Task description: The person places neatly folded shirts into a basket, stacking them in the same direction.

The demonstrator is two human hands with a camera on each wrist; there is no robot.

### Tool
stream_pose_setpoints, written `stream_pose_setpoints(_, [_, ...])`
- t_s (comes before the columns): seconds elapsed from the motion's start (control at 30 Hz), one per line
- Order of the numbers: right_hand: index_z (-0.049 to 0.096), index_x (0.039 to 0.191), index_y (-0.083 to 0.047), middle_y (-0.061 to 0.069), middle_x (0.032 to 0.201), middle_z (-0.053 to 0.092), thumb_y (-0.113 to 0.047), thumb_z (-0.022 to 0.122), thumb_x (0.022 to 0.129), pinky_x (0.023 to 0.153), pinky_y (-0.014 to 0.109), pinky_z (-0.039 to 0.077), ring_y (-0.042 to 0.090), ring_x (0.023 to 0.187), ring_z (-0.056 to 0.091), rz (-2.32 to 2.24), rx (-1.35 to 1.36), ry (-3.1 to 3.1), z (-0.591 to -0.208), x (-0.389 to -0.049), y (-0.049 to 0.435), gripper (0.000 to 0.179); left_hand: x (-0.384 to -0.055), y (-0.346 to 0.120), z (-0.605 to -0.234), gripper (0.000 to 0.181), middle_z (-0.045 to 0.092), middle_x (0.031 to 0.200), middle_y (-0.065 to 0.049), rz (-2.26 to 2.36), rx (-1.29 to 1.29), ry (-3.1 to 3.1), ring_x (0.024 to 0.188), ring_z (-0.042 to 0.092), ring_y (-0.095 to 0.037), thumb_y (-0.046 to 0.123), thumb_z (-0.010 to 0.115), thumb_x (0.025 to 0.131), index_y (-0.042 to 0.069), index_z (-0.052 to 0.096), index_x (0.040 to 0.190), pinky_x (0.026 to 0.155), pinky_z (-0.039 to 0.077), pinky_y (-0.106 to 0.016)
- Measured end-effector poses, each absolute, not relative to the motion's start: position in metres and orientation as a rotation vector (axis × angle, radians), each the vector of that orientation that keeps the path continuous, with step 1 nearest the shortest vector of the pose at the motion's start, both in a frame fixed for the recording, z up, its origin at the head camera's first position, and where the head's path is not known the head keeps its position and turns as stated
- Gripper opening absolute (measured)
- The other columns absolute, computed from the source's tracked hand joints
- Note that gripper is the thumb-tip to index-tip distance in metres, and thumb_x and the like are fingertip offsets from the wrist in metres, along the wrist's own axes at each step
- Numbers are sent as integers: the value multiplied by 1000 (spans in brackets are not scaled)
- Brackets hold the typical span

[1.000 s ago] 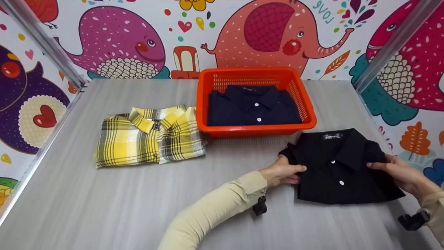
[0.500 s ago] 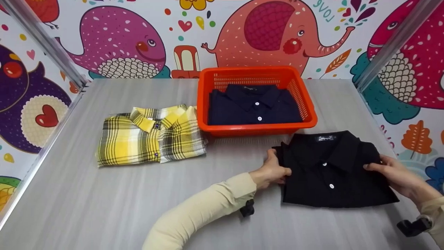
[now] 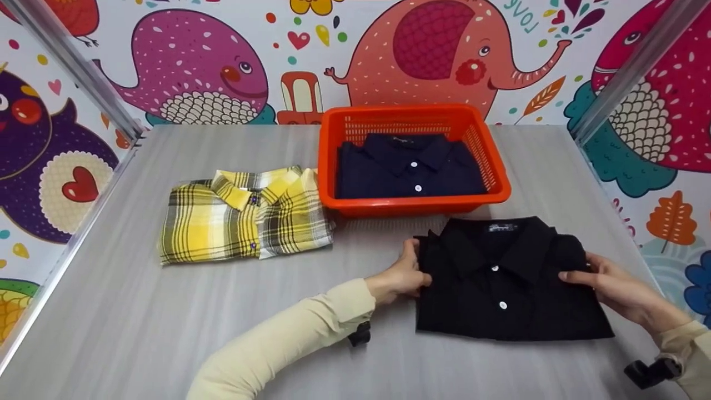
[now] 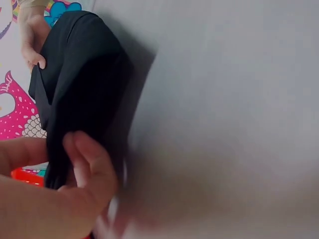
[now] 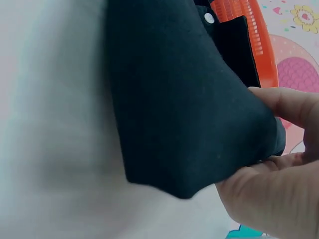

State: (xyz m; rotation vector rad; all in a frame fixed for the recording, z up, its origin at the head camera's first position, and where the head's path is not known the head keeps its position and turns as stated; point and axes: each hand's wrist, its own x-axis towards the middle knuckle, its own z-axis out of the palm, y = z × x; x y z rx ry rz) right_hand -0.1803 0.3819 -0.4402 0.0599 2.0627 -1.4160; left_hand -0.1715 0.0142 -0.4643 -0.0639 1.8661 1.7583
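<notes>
A folded black shirt (image 3: 472, 300) with white buttons and its collar toward the back is held between both hands in the head view. My left hand (image 3: 401, 276) pinches its left edge, thumb on top and fingers beneath. On the opposite edge my right hand (image 3: 619, 291) grips the cloth the same way. In the left wrist view the shirt (image 4: 82, 74) hangs from the left fingers, above the table surface. The right wrist view shows the right thumb and fingers pinching the shirt's side (image 5: 184, 114), its lower corner drooping.
Behind the black shirt stands an orange basket (image 3: 416, 206) holding a folded navy shirt (image 3: 383, 178). A folded yellow plaid shirt (image 3: 222, 228) lies left of it on the grey table (image 3: 139, 333). Cartoon-printed walls (image 3: 311, 33) enclose the back and sides.
Both hands have carried the black shirt leftward and slightly toward the front of the table, keeping their grip. The basket and the plaid shirt have stayed in place.
</notes>
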Motion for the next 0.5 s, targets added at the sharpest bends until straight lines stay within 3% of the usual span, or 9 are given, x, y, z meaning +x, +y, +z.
stream_pose_setpoints(0.17, [-3, 146, 13, 2, 123, 51, -13, 54, 98, 87, 28, 49, 11, 104, 57, -1516, 32, 2006, -440, -178, 374, 79, -167, 2, -464, 74, 28, 145, -21, 1770, -50, 1852, 88, 56, -27, -18, 52, 80, 12, 22, 140, 50, 46, -28])
stream_pose_setpoints(0.3, [-1, 145, 13, -3, 120, 55, -12, 54, 98, 87, 28, 50, 11, 104, 59, -1574, -10, 1981, -440, -175, 367, 77, -167, -8, -462, 75, 26, 149, -15, 1789, -34, 1840, 93, 54, -26, -19, 51, 78, 12, 23, 140, 48, 44, -28])
stream_pose_setpoints(0.5, [32, 135, 4, -1, 116, 61, -6, 57, 96, 86, 31, 52, 16, 101, 62, -1661, -31, 1950, -440, -169, 354, 48, -162, -27, -459, 81, 49, 130, -19, 1798, -28, 1824, 75, 57, -21, -21, 50, 78, 14, 20, 145, 48, 44, -27])
